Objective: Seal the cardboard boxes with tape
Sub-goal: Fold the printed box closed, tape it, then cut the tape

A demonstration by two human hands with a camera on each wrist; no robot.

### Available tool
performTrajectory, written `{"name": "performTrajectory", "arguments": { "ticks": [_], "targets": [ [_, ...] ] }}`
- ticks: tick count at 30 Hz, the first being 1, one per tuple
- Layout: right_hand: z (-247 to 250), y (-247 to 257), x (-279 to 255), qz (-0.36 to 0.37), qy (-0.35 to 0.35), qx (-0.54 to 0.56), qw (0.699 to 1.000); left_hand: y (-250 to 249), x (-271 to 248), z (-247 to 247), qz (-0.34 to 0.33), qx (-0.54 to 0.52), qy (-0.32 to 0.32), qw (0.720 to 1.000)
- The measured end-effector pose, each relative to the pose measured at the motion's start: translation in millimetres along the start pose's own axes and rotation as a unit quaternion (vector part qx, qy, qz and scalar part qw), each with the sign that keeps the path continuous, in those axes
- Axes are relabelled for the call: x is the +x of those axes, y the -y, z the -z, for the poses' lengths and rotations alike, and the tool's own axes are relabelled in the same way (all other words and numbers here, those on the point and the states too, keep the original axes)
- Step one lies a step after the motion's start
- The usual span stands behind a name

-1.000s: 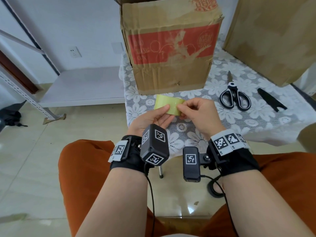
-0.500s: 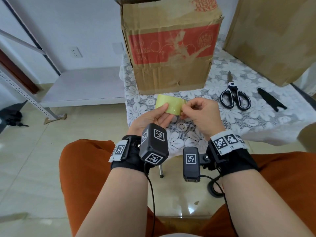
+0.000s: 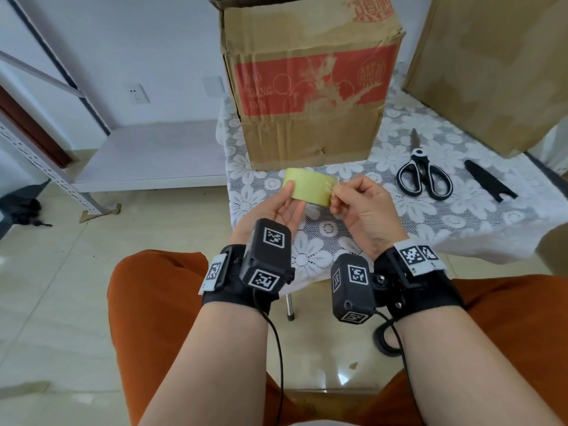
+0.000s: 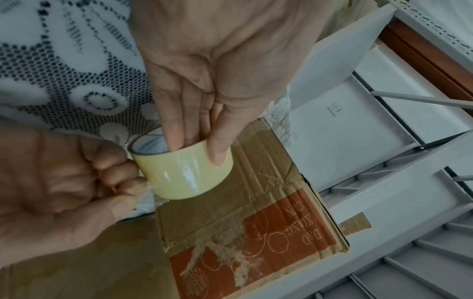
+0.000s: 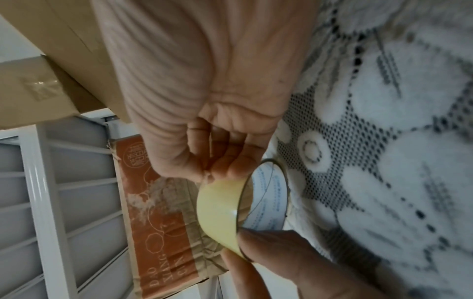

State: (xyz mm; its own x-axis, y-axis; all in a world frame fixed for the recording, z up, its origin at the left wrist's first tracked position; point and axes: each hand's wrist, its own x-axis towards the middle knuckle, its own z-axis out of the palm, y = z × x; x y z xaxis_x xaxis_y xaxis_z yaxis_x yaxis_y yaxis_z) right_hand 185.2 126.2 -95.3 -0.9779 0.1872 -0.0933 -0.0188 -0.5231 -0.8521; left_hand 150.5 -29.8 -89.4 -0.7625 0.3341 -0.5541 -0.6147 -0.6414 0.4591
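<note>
Left hand [image 3: 278, 210] grasps tape roll [image 3: 309, 187], fingers through core, above counter [image 3: 461, 229] edge. Right hand [image 3: 365, 204] pinches tape's loose end. Box [image 3: 310, 87] stands behind, scissors [image 3: 422, 176] at right.

A plain white-walled room with a pale tiled floor, evenly lit.
A white wall [image 3: 147, 41] carries a socket [image 3: 137, 93]; below it a white metal shelf [image 3: 153, 158] stands on glossy beige floor tiles [image 3: 76, 287]. The surface [image 3: 476, 216] wears a white floral lace cloth.
</note>
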Motion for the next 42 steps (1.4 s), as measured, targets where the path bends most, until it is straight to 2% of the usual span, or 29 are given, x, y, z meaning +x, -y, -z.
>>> {"name": "performTrajectory", "arguments": {
  "ticks": [3,8,13,18,26,34,42],
  "targets": [
    [2,1,1,-0.008,0.002,-0.015,1.000,-5,-1,3,-0.001,0.008,0.003,1.000],
    [0,3,0,0.017,0.022,-0.068,0.997,-9,5,-3,-0.087,0.104,-0.031,0.990],
    [-4,6,-1,0.037,0.044,-0.099,0.993,-5,6,-9,-0.170,0.207,0.030,0.963],
    [-10,6,-4,0.039,0.080,-0.127,0.988,4,4,-15,-0.207,0.250,0.036,0.945],
    [-3,10,0,0.027,0.071,-0.112,0.991,-7,1,-13,-0.152,0.216,0.086,0.961],
    [0,9,3,0.024,0.066,-0.104,0.992,-11,-3,-8,-0.134,0.144,0.143,0.970],
    [0,4,1,0.016,0.030,-0.128,0.991,-11,-2,-6,-0.139,0.212,0.140,0.957]
  ]
}}
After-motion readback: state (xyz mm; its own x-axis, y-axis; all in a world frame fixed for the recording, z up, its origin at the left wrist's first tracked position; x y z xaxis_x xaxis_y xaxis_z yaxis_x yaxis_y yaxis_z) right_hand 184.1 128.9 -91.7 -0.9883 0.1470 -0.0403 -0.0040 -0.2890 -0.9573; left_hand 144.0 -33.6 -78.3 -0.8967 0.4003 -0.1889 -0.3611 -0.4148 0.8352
